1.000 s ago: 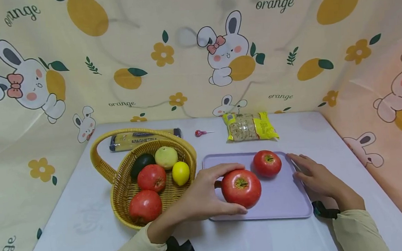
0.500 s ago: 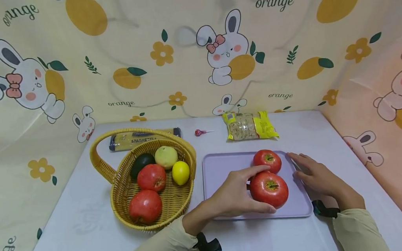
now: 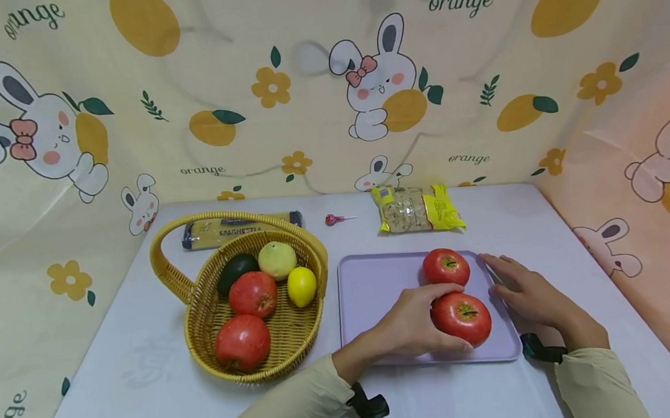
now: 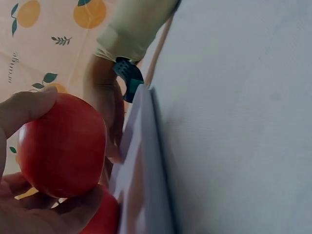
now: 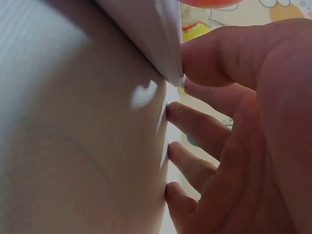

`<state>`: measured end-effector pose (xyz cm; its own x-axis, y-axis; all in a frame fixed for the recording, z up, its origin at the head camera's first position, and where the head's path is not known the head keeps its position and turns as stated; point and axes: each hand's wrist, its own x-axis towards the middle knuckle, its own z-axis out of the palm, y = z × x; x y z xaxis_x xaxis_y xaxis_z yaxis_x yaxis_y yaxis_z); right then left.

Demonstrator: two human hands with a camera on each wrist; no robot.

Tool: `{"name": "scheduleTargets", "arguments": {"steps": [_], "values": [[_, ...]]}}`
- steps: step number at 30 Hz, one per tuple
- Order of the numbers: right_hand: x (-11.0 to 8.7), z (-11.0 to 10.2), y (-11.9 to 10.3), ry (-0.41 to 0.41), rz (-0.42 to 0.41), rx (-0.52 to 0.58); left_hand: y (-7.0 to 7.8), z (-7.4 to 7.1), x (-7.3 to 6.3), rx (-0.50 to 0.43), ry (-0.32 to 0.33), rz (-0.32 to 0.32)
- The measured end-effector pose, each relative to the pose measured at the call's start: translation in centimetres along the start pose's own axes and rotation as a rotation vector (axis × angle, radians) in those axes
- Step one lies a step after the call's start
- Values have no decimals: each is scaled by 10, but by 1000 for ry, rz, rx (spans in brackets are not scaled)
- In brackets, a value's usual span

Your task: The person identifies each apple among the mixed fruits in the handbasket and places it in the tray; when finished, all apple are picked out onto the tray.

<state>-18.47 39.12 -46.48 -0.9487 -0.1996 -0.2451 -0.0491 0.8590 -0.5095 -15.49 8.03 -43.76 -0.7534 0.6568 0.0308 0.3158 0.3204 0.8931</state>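
Observation:
My left hand (image 3: pixel 416 324) holds a red apple (image 3: pixel 463 320) from its left side, thumb nearest me, over the right part of a lilac tray (image 3: pixel 370 285). In the left wrist view the held apple (image 4: pixel 63 146) looks slightly raised off the tray. Behind it, a second red apple (image 3: pixel 446 267) sits on the tray toward the back right corner. My right hand (image 3: pixel 533 295) is at the tray's right edge with its fingers spread. In the right wrist view its thumb (image 5: pixel 204 61) touches the tray rim (image 5: pixel 170 63), while the other fingertips meet the table.
Left of the tray stands a wicker basket (image 3: pixel 194 338) with two red fruits, a yellow lemon (image 3: pixel 302 286), a pale green fruit (image 3: pixel 277 260) and a dark avocado-like one (image 3: pixel 237 273). Along the back lie a spaghetti pack (image 3: pixel 207 234), a lollipop (image 3: pixel 332 220) and a yellow bag (image 3: pixel 418 209).
My left hand has carried the apple rightward and a little down, from the tray's middle to just in front of the second apple. The right hand has stayed in place.

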Motion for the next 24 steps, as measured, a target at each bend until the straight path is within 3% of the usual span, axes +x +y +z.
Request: {"name": "scheduleTargets", "arguments": {"steps": [13,24], "values": [[-1,0,-1,1,6,-6,-13,17,11,90,14,-51],[-1,0,-1,6,-8,4,-10,18,10,177,15,-98]]}}
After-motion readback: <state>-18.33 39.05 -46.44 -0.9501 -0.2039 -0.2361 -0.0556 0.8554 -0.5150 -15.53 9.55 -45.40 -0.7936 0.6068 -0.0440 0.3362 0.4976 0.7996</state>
